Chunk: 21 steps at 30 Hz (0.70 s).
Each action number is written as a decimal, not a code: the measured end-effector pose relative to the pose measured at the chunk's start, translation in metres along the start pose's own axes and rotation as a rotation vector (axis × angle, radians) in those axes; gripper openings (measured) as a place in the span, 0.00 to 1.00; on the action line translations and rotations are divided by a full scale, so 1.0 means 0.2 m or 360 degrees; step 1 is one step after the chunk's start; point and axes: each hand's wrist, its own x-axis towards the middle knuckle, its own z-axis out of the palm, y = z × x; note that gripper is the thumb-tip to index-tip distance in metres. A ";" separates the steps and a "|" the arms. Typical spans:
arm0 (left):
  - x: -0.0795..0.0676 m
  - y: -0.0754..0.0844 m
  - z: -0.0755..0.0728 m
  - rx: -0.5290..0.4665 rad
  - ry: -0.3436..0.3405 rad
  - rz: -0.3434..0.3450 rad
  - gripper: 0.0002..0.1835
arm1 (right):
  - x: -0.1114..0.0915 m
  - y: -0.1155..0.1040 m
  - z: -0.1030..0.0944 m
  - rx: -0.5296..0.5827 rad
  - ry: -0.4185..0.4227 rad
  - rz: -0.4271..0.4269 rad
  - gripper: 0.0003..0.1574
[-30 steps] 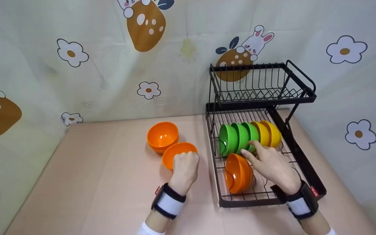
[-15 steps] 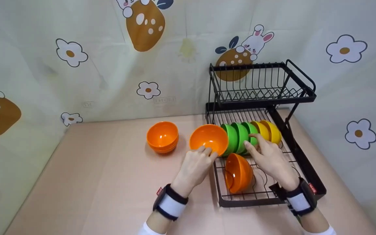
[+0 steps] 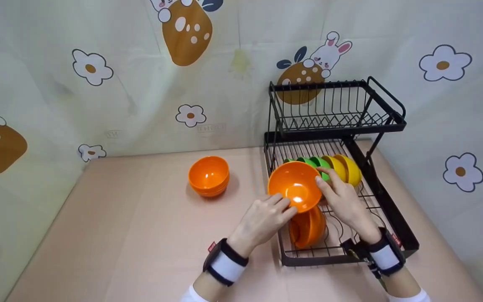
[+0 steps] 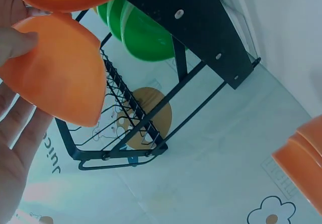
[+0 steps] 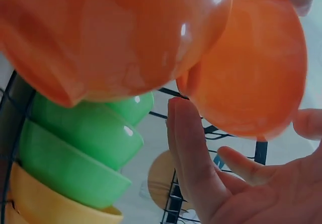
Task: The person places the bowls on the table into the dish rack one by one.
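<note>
Grip, left: your left hand [image 3: 264,218] pinches the near rim of one orange bowl [image 3: 294,184], thumb and fingers closed on its edge. Grip, right: your right hand [image 3: 346,203] has fingers spread beside the bowl's right edge; whether they touch it, you cannot tell.

Held piece: round, deep, plain orange, glossy inside, with bright highlights at the bottom; mouth tipped up and toward you, raised over the left part of the rack's lower tier.

Dish rack [image 3: 325,262]: black, two-tiered, wire-bottomed. Lower tier holds, on edge, a row of green bowls [image 3: 324,165] and two yellow bowls [image 3: 352,170]; nearer you, racked orange ware [image 3: 312,230].

On the table [image 3: 141,235], left of the rack: an upright nested orange stack [image 3: 209,174].

Obscured: the held bowl covers much of the green row and the top of the racked orange ware, whose count is unclear. Left wrist view: stack cut off at the edge.
</note>
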 end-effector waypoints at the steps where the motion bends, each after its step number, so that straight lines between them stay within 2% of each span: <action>1: 0.00 0.00 0.00 -0.0003 0.0008 0.0006 0.08 | 0.00 0.00 0.00 0.0013 0.0001 0.0001 0.31; 4: 0.01 0.01 0.00 -0.0015 0.0052 0.0032 0.09 | -0.01 -0.02 0.01 0.0101 0.0008 -0.0002 0.31; 6: 0.02 0.02 0.00 -0.0031 0.0106 0.0051 0.10 | 0.02 0.10 0.04 0.0195 0.0040 -0.0062 0.31; 11: 0.03 0.04 0.01 -0.0074 0.0195 0.0043 0.09 | 0.12 0.54 0.12 0.0320 0.0090 -0.0119 0.29; 13: 0.03 0.04 0.01 -0.0097 0.0212 0.0014 0.09 | 0.13 0.59 0.12 0.0282 0.0109 -0.0112 0.29; 16: 0.03 0.04 0.00 -0.0147 0.0241 -0.0046 0.10 | 0.09 0.46 0.09 0.0289 0.0184 -0.0178 0.30; 21: 0.03 0.04 0.01 -0.0244 0.0292 -0.0196 0.14 | -0.01 0.08 -0.01 0.0247 0.0260 -0.0117 0.33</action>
